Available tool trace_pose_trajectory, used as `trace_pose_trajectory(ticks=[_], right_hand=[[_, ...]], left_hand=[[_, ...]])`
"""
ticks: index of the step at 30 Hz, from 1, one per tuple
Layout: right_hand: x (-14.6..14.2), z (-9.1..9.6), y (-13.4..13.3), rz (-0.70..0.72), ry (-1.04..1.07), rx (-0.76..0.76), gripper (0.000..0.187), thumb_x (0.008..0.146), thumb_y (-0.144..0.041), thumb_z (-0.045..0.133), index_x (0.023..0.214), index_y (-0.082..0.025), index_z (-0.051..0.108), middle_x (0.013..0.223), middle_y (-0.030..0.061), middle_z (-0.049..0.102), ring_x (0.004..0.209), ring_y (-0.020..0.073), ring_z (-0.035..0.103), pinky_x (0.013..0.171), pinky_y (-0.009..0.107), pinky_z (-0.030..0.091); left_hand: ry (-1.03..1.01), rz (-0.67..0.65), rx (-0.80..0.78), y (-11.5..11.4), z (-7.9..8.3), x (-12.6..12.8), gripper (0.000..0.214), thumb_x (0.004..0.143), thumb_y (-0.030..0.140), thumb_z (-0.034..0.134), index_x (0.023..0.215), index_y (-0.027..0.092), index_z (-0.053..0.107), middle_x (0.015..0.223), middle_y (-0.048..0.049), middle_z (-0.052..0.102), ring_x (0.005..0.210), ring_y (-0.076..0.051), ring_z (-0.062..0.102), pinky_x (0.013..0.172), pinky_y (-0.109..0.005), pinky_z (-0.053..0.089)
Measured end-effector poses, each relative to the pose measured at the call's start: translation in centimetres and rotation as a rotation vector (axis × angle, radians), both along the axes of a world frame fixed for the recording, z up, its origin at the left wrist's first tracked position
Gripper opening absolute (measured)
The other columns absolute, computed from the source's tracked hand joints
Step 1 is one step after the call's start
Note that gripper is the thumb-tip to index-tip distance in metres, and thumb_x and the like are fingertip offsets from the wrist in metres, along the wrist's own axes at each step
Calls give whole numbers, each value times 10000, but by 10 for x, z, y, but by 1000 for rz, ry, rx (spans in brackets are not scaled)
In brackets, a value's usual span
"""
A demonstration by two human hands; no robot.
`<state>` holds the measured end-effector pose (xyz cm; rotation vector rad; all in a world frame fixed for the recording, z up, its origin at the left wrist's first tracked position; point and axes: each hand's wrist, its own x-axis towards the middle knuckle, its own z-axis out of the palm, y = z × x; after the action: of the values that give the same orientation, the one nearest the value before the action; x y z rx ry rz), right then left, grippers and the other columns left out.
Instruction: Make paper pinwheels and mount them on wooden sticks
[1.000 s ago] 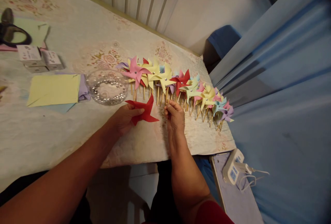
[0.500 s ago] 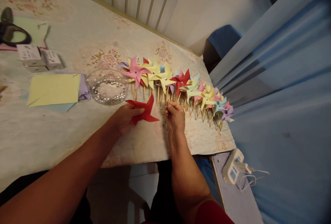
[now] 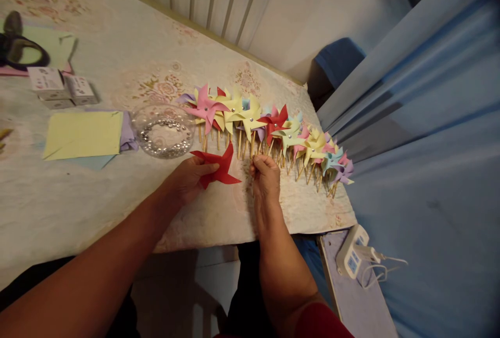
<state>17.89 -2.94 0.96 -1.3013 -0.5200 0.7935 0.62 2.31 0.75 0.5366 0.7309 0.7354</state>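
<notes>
My left hand (image 3: 191,175) pinches a red paper pinwheel (image 3: 223,170) at its centre, thumb on top, above the near part of the table. No stick shows on this pinwheel. Just to the right, my right hand (image 3: 266,176) is closed with thumb and fingertips together; whatever it may hold is too small or hidden to make out. Beyond both hands lies a long row of pinwheels (image 3: 289,136) on sticks, in pink, yellow, red, green, blue and purple. A clear round dish (image 3: 163,132) of small silvery pieces sits beyond my left hand.
Folded paper sheets (image 3: 83,135), small white boxes (image 3: 46,82) and black-handled scissors (image 3: 27,52) lie at the left on the flowered tablecloth (image 3: 128,192). A blue curtain (image 3: 422,171) hangs at the right. Below it, a white power strip (image 3: 352,252) with a cable rests on a lower surface.
</notes>
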Motion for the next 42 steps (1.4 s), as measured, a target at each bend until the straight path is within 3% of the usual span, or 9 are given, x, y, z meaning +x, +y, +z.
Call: trace_pose_trajectory(ticks=[11, 22, 42], right_hand=[[-4, 4, -1, -17, -3, 9, 140, 663, -263, 674, 600, -196, 568, 531, -71, 487, 485, 67, 380, 475, 225, 262], [-1, -3, 1, -25, 64, 4, 152, 601, -233, 715, 724, -181, 644, 600, -58, 594, 510, 67, 471, 491, 207, 327], [-6, -1, -2, 38, -2, 3, 150, 661, -279, 703, 631, -187, 588, 508, -74, 497, 484, 68, 395, 479, 225, 273]], left_hand=[[22, 20, 0, 0, -2, -1, 175, 564, 81, 832, 716, 94, 746, 717, -65, 726, 606, -119, 619, 563, -208, 464], [3, 8, 5, 1, -5, 0, 144, 580, 79, 812, 705, 103, 747, 689, -50, 720, 584, -112, 602, 548, -204, 449], [-29, -6, 26, 0, -1, -1, 177, 535, 109, 834, 676, 104, 727, 678, -41, 711, 594, -116, 591, 580, -218, 448]])
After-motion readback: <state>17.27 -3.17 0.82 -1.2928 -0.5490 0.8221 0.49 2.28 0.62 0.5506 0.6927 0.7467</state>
